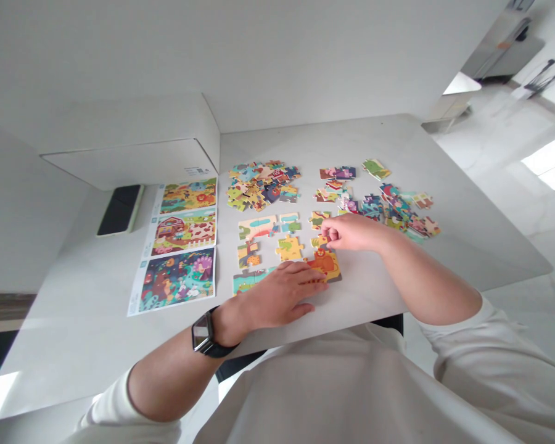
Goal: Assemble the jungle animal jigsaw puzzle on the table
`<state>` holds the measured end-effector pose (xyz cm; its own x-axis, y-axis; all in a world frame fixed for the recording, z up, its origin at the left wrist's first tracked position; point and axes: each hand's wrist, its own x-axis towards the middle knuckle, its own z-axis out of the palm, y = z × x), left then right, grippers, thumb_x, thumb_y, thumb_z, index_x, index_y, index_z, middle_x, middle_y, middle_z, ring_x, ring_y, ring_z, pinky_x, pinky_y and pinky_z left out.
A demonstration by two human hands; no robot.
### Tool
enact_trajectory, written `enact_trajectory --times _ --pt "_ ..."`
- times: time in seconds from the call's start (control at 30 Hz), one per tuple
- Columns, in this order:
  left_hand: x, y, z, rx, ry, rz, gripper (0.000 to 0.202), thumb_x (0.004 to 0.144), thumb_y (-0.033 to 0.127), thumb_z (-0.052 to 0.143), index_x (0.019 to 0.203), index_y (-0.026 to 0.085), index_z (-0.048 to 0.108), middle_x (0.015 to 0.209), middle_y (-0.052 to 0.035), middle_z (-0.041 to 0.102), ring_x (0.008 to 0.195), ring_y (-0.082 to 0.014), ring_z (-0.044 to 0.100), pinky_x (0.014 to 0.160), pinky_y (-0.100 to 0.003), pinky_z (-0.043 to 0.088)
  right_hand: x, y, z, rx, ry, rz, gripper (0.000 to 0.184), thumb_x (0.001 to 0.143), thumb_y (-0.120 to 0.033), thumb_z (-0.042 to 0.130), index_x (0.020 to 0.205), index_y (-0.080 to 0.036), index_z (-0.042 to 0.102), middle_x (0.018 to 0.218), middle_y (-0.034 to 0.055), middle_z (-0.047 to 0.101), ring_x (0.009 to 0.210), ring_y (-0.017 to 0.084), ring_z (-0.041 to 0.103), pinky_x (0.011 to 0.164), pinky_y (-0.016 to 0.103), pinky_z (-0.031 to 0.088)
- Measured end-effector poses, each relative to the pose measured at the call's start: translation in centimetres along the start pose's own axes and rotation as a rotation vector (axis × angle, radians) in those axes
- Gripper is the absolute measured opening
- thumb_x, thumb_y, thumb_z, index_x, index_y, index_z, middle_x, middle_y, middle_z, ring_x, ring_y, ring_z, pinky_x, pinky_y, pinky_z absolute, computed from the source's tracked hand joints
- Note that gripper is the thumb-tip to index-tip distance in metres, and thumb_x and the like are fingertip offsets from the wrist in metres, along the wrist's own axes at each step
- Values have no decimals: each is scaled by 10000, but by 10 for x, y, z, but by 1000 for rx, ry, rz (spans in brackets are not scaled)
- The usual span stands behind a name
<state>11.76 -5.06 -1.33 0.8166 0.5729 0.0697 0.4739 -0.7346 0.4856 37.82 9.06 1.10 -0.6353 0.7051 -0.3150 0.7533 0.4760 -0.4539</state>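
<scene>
My left hand (287, 291) lies flat with fingers stretched out, its fingertips on the lower edge of the lion puzzle pieces (326, 262). My right hand (349, 232) is closed, its curled fingers down on a yellow puzzle piece (319, 242) just above the lion. Part of that piece is hidden by the fingers. Above it lies a piece with a tree branch (319, 218). Around the partly joined frame are a yellow crocodile piece (289, 248), a joined top-left strip (258, 227), a giraffe piece (248, 254) and a teal lower strip (250, 282), partly covered by my left hand.
A heap of mixed puzzle pieces (259, 185) sits at the back, with more loose pieces (409, 213) to the right. On the left lie a printed picture sheet (178, 280) and a phone (120, 209). A white box (134, 163) stands behind them on the table (351, 308).
</scene>
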Motion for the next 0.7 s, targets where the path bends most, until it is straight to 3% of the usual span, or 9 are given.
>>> enact_trajectory --times 0.4,0.7 --pt "2 1 0 37 -32 -10 520 1086 421 623 1576 251 601 1615 -83 633 1507 -325 526 1289 -476 363 -2 -1 -2 -19 -82 -42 286 834 -265 819 1059 -268 642 946 -19 772 790 186 673 679 289 395" --pt "2 0 -3 -17 54 34 431 1076 352 639 1489 230 661 1547 -102 678 1430 -304 623 1275 -476 443 -3 -2 1 -63 -49 -78 319 828 -277 833 1063 -259 620 953 -8 756 794 180 664 660 281 377"
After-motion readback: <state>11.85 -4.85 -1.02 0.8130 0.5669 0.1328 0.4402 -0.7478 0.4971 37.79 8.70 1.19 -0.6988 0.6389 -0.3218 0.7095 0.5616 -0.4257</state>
